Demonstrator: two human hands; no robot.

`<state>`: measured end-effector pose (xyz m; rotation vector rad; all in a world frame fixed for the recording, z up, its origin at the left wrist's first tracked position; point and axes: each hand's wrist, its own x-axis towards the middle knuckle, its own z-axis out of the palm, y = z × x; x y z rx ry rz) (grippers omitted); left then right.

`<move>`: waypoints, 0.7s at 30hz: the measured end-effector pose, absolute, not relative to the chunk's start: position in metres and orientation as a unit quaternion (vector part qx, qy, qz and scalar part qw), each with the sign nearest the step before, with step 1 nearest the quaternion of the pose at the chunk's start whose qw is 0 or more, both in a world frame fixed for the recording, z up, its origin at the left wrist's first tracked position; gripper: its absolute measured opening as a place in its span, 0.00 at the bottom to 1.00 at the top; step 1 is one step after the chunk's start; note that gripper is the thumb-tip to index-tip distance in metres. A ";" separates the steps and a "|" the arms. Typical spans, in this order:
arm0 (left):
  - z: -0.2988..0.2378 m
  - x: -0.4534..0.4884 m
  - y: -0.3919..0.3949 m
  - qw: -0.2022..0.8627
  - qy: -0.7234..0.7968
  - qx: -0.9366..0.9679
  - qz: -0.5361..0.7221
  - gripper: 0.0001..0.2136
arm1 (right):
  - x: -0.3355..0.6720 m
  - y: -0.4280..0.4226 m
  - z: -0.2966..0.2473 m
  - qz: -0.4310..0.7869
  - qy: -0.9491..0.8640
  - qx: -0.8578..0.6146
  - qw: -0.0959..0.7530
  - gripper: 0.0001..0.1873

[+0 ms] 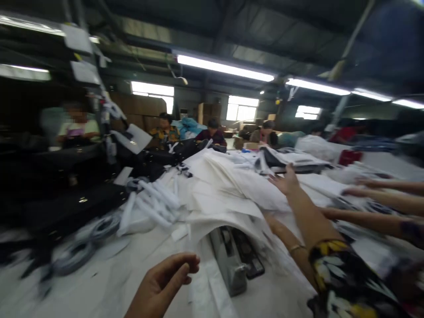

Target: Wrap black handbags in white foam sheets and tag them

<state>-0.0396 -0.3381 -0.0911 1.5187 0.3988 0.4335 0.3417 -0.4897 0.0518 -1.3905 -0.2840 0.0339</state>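
Observation:
In the lower middle, my left hand (162,282) is raised over the white work table (99,291), its fingers loosely curled and the thumb a little apart, with nothing visible in it. Just to its right are white strips (212,282) and a grey tape dispenser (228,260). A dark phone (250,256) lies beside the dispenser. White sheets (228,190) are heaped beyond and partly cover both. My right hand does not show; the two hands on the sheets appear to belong to a co-worker in a floral sleeve (351,278).
White rolls (152,201) and grey tape rolls (74,256) lie to the left, near black bags or cloth (76,198) with metal fittings. More co-workers' arms (371,216) reach in from the right. A post with papers (86,70) stands at the left. Several people sit farther back.

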 end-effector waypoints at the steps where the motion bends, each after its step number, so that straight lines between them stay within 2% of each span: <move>1: -0.093 -0.045 -0.338 0.689 0.189 0.672 0.196 0.20 | 0.346 -0.484 0.043 0.045 -0.121 -0.644 0.754 0.21; 4: -0.103 -0.064 -0.336 0.683 0.218 0.668 0.201 0.16 | 0.333 -0.453 0.010 0.156 -0.180 -0.647 0.725 0.19; 6: -0.111 -0.079 -0.334 0.674 0.231 0.671 0.207 0.14 | 0.302 -0.431 -0.009 0.245 -0.276 -0.661 0.653 0.18; 10: -0.119 -0.114 -0.329 0.663 0.253 0.662 0.242 0.11 | 0.214 -0.405 -0.028 0.352 -0.516 -0.675 0.394 0.27; 13: -0.117 -0.144 -0.321 0.646 0.274 0.659 0.273 0.12 | 0.148 -0.400 -0.032 0.363 -0.652 -0.624 0.230 0.27; 16: -0.117 -0.176 -0.303 0.634 0.298 0.646 0.303 0.15 | 0.093 -0.397 -0.034 0.363 -0.701 -0.604 0.107 0.26; 18: -0.119 -0.198 -0.280 0.624 0.319 0.633 0.328 0.18 | 0.065 -0.390 -0.036 0.361 -0.712 -0.599 0.059 0.26; 21: -0.124 -0.226 -0.225 0.599 0.364 0.604 0.380 0.21 | 0.036 -0.368 -0.043 0.372 -0.717 -0.587 0.048 0.26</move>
